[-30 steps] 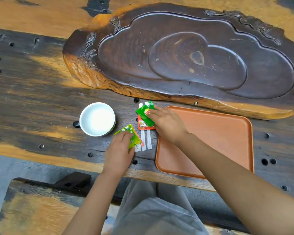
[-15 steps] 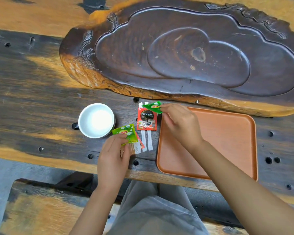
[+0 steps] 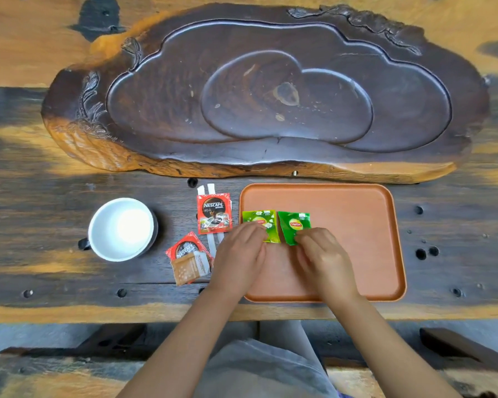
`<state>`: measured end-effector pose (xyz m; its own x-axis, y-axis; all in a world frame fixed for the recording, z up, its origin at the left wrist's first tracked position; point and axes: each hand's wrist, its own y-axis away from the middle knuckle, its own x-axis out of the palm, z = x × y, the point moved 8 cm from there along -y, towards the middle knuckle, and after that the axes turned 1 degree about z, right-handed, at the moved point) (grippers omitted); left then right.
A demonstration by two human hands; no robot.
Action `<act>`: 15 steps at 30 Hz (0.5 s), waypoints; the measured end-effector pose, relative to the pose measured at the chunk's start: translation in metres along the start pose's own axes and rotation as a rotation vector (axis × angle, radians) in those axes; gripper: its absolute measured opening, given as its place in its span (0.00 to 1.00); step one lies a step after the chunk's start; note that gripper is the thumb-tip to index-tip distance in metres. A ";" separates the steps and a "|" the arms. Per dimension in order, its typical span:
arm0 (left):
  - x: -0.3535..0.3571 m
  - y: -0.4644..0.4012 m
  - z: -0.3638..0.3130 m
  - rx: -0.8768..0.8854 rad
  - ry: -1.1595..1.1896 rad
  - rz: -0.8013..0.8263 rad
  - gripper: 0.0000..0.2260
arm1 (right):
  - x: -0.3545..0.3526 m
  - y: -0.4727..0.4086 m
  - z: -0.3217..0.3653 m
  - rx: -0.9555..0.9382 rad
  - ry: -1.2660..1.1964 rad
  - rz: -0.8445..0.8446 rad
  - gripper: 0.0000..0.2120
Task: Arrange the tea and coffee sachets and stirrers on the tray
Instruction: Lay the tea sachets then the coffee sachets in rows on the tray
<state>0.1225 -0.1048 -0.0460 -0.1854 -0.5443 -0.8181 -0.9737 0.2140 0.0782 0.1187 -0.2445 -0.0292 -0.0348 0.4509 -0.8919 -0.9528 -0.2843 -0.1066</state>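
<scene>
An orange tray lies on the wooden table. Two green tea sachets rest side by side at its left end: a light green one under the fingertips of my left hand, and a darker green one under the fingertips of my right hand. Left of the tray, on the table, a red coffee sachet covers two white stirrers. A second red coffee sachet lies lower left, with a brown sugar sachet on top of it.
A white cup stands on the table left of the sachets. A large carved dark wooden tea board fills the far side of the table. The table's near edge and a bench run below my arms.
Both hands have carried their green tea sachets from the table left of the tray onto the tray's left end and laid them flat side by side.
</scene>
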 end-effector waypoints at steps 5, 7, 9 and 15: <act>0.007 0.011 -0.004 0.000 -0.110 0.107 0.18 | 0.009 0.007 -0.003 0.021 0.005 0.070 0.13; 0.014 0.013 -0.007 -0.004 -0.170 0.189 0.21 | 0.015 0.009 -0.006 0.050 0.038 0.128 0.17; 0.026 0.015 -0.009 -0.009 -0.163 0.279 0.22 | 0.024 0.012 -0.011 0.088 0.095 0.211 0.20; 0.033 0.008 -0.008 -0.037 -0.161 0.333 0.23 | 0.030 0.005 -0.019 0.141 0.144 0.289 0.22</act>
<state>0.1074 -0.1274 -0.0678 -0.4728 -0.3143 -0.8232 -0.8680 0.3272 0.3735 0.1184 -0.2488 -0.0649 -0.2757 0.2425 -0.9301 -0.9424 -0.2587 0.2119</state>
